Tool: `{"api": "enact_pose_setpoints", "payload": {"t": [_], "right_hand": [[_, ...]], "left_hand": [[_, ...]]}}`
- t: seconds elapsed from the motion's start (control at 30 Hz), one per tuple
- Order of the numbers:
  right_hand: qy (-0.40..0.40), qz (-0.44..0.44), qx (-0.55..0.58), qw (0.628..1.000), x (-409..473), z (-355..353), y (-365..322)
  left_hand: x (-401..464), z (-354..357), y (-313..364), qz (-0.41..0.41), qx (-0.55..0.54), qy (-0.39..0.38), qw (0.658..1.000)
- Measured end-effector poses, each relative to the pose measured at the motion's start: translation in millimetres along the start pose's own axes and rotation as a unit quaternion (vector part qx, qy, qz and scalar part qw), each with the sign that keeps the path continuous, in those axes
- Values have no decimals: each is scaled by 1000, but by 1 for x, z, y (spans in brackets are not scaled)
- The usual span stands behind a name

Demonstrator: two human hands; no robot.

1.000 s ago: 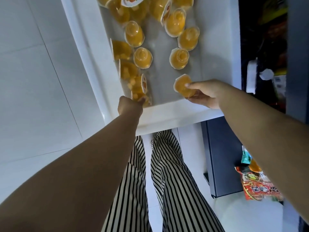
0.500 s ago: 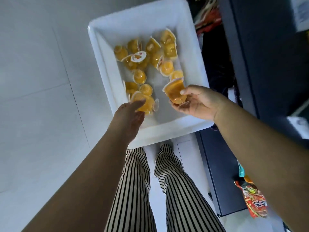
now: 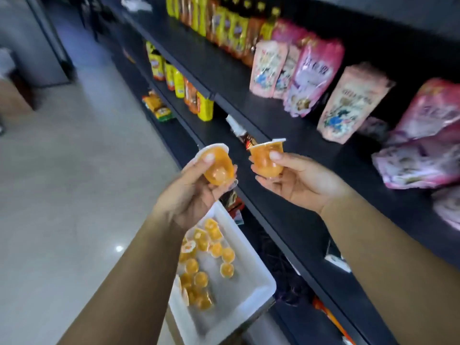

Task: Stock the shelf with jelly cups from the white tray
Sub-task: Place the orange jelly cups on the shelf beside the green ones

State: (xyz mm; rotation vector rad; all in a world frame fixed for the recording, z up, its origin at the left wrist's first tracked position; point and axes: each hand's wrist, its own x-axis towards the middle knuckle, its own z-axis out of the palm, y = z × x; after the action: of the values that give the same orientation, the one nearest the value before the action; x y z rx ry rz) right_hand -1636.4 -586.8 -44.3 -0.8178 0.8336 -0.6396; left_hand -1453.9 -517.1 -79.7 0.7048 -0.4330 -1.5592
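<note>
Both hands have come up out of the tray and now hang in front of the shelving, each with a cup: the left hand (image 3: 189, 192) has thumb and fingers curled round a small translucent orange jelly cup with a white foil lid (image 3: 216, 163), tipped so its lid faces up and away, and the right hand (image 3: 298, 183) pinches a second orange jelly cup (image 3: 267, 159) held nearly upright. A second ago the hands were down among the cups, closing on these two, and the view was straight down on the tray; it has since swung up to take in the shelves. The shallow white plastic tray (image 3: 258, 282) sits low at the foot of the shelving, well below the hands, with a good scatter of orange cups left in it. The dark shelf board (image 3: 286, 130) just beyond the cups has a bare stretch in front of the pink snack pouches (image 3: 311, 70), and that looks the likely landing place. The pick is done; the placing is not yet begun, and many more trips appear to remain.
</note>
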Motion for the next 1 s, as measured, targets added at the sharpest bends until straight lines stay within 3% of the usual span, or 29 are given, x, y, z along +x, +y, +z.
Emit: {"api": "enact_pose_setpoints", "payload": {"t": [0.2, 0.4, 0.7, 0.83, 1.0], "right_hand": [[63, -172, -41, 982, -118, 9, -72], [217, -309, -36, 925, -250, -7, -110], [342, -393, -137, 843, -415, -73, -126], [376, -398, -138, 825, -482, -121, -123], [359, -420, -135, 823, -573, -175, -121]], "left_hand": [[-18, 116, 37, 12, 84, -139, 987], [-34, 241, 18, -8, 114, -294, 949], [-82, 378, -69, -54, 138, -370, 917], [-111, 430, -124, -55, 151, -406, 900], [-154, 502, -190, -78, 98, -433, 893]]}}
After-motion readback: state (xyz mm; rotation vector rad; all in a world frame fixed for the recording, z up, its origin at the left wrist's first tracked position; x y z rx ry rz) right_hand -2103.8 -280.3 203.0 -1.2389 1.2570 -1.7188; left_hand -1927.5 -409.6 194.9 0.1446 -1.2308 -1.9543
